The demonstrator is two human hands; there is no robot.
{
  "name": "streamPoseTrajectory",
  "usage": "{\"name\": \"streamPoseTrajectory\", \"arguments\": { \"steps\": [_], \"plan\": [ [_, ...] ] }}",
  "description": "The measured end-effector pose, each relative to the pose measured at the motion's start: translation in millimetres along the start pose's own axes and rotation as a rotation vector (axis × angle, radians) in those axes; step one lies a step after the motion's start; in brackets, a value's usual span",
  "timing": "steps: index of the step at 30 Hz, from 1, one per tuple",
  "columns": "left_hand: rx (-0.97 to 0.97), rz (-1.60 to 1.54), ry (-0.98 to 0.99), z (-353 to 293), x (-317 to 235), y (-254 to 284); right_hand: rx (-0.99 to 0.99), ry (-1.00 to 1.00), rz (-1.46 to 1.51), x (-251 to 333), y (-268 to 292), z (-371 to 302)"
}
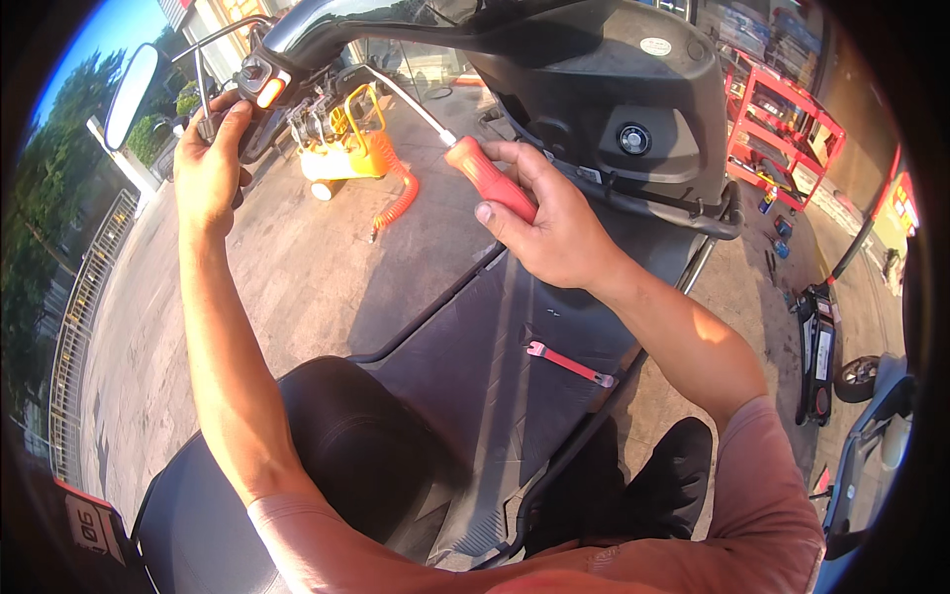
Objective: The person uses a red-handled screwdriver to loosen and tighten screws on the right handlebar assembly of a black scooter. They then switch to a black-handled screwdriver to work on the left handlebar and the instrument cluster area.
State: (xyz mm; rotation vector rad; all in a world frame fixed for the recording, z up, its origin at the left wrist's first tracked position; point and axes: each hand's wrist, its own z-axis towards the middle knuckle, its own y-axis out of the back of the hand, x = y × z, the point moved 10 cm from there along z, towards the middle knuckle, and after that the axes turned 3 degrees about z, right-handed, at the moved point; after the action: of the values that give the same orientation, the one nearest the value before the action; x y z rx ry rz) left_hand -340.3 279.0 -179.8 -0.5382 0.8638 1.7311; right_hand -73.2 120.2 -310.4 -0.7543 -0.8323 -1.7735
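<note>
The left hand (pixel 210 163) is raised, arm stretched up from the lower edge, fingers curled round the scooter's left grip (pixel 230 117) beside the switch box with its orange button (pixel 269 92). The right hand (pixel 549 213) is closed on the red handle of a screwdriver (pixel 490 178), wrist bent, forearm coming in from the lower right; the shaft runs up and left to the handlebar (pixel 341 74), and its tip is lost among the parts there.

Between the arms lie the footboard (pixel 495 346) and open concrete. A red wrench (pixel 569 363) lies on the footboard, well apart from both hands. The seat (pixel 327 436) sits near the left elbow. A yellow compressor (pixel 341 148) with its coiled hose stands beyond the bar. The mirror (pixel 131 94) and a red rack (pixel 782 129) bend at the rim.
</note>
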Motion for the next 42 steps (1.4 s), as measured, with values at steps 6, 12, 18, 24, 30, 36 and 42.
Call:
{"name": "streamPoseTrajectory", "arguments": {
  "steps": [6, 12, 18, 24, 30, 36, 42],
  "plan": [
    [0.070, 0.116, 0.014, -2.1, -6.9, 4.8, -0.066, 0.096, 0.026, 3.4, -8.6, 8.9],
    [0.037, 0.140, -0.030, -5.5, -14.7, -3.2, -0.039, 0.042, 0.039, 2.0, -16.2, 14.3],
    [0.076, 0.151, -0.069, -11.3, -22.0, -8.3, -0.031, 0.075, 0.058, 11.7, -20.8, 17.7],
    [0.024, 0.215, -0.073, -8.9, -15.8, -3.8, -0.018, 0.009, 0.091, 12.6, -12.4, 3.9],
    [0.059, 0.138, -0.103, -0.4, -5.3, -9.2, -0.044, 0.035, 0.021, 35.1, 24.0, -18.7],
    [0.040, 0.134, -0.134, 5.0, 6.7, -1.6, -0.175, 0.262, -0.123, 81.6, 91.3, -42.7],
    [-0.299, 0.293, -0.057, 5.4, -12.1, 45.0, -0.379, 0.269, -0.390, 114.6, 167.8, -67.9]
  ]
}}
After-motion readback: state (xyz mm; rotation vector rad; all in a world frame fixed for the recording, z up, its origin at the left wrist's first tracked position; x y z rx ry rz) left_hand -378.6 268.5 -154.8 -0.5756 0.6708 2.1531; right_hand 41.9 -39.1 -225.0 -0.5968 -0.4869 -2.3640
